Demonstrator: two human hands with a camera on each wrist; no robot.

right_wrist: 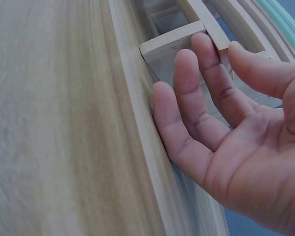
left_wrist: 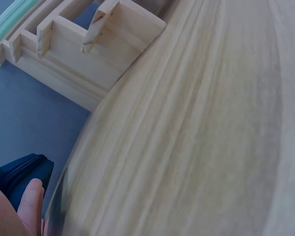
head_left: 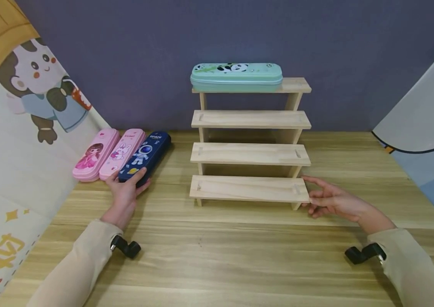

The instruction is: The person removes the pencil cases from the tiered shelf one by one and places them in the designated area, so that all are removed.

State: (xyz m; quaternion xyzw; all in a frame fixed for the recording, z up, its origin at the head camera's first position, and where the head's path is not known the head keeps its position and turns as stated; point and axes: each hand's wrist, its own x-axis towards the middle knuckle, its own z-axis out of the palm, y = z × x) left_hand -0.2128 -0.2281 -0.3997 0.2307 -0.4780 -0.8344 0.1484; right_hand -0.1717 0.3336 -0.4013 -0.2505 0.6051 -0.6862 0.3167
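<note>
At the left of the head view, my left hand (head_left: 123, 198) grips the near end of a navy astronaut pencil case (head_left: 145, 154), fingers and thumb on its opposite sides. The left wrist view shows part of that hand (left_wrist: 12, 216) and the dark case (left_wrist: 20, 169). My right hand (head_left: 341, 204) touches the right end of the bottom step of a four-step wooden rack (head_left: 247, 189). In the right wrist view its fingers (right_wrist: 188, 88) are loosely bent beside the rack's end (right_wrist: 174, 43). A mint-green panda case (head_left: 236, 77) lies on the top step, towards the left.
Two pink cases, one with a girl (head_left: 93, 158) and one with a rabbit (head_left: 122, 154), lie left of the navy case on the wooden table (head_left: 217, 256). A dark wall (head_left: 144, 51) stands behind, with printed cloths (head_left: 13, 157) at both sides.
</note>
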